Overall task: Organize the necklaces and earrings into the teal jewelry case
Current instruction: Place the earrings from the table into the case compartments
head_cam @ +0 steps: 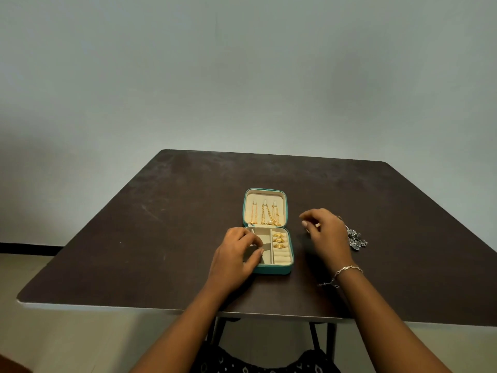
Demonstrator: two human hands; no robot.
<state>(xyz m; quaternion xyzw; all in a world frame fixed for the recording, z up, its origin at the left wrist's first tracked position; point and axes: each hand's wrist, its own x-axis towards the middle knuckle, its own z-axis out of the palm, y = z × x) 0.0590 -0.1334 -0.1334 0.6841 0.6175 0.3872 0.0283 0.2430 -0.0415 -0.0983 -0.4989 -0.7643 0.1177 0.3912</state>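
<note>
Dim, flat, even light; soft shadows under hands [234, 254]; wide-angle bending at edges; small jewelry perhaps slightly blurred.

The open square teal jewelry case [272, 270] under the left hand [234, 258] holds gold chain necklaces [269, 216]; silver earrings [357, 240] lie beside the right hand [328, 231].

The left hand [236, 254] covers the left compartments of the teal jewelry case [274, 270], and its open lid [265, 195] bars the far side. To the right, the right hand [326, 230] and silver jewelry [357, 239] crowd the surface [166, 238]; the left side is wide.
</note>
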